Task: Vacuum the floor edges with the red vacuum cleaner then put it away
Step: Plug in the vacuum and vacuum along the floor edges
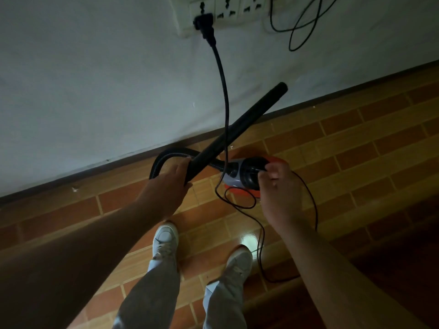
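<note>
The small red and grey vacuum cleaner (240,173) hangs above the tiled floor, and my right hand (279,186) grips its black handle. My left hand (169,184) holds the lower end of the long black nozzle tube (240,129), which points up and right toward the wall. A ribbed black hose (166,156) loops from the tube to the vacuum body. The power cord (223,91) runs from a plug (205,26) in the wall socket down to the vacuum and trails in loops on the floor.
A dark skirting board (332,93) runs along the foot of the white wall (95,91). The socket strip (228,10) sits at the top, with another thin black cable (299,27) hanging to its right. My two white shoes (165,241) stand on the brick-pattern floor (356,150).
</note>
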A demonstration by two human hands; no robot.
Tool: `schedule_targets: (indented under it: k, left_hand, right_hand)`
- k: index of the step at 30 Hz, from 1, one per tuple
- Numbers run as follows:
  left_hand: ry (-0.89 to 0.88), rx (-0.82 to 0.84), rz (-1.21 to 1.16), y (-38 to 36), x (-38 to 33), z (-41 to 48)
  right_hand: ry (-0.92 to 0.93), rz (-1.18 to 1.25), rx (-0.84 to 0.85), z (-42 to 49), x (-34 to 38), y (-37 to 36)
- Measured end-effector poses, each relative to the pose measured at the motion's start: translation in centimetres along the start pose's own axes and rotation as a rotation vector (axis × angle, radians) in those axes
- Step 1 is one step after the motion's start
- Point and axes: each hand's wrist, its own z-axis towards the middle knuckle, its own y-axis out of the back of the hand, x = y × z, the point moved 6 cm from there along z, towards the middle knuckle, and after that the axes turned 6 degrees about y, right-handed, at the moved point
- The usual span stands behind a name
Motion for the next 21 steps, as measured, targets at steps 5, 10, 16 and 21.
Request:
schedule_targets:
  k: [5, 10, 16, 21]
  left_hand:
    - [0.047, 0.007, -0.043, -1.6, 2.0, -1.9]
    - [0.105, 0.011, -0.056, -3.1, 3.5, -3.5]
    - [0.191, 0.034, -0.101, -3.7, 3.9, -4.8]
    - [0.253, 0.016, -0.112, -4.7, 3.1, -5.6]
  right_hand:
    - [0.023, 0.072, 0.198, -1.3, 0.0, -4.5]
    - [0.095, 0.029, 0.225, -0.3, 1.7, -7.0]
    - [0.194, -0.196, 0.276, 0.8, 1.7, -8.9]
    - [0.236, -0.291, 0.340, 0.7, -0.7, -9.4]
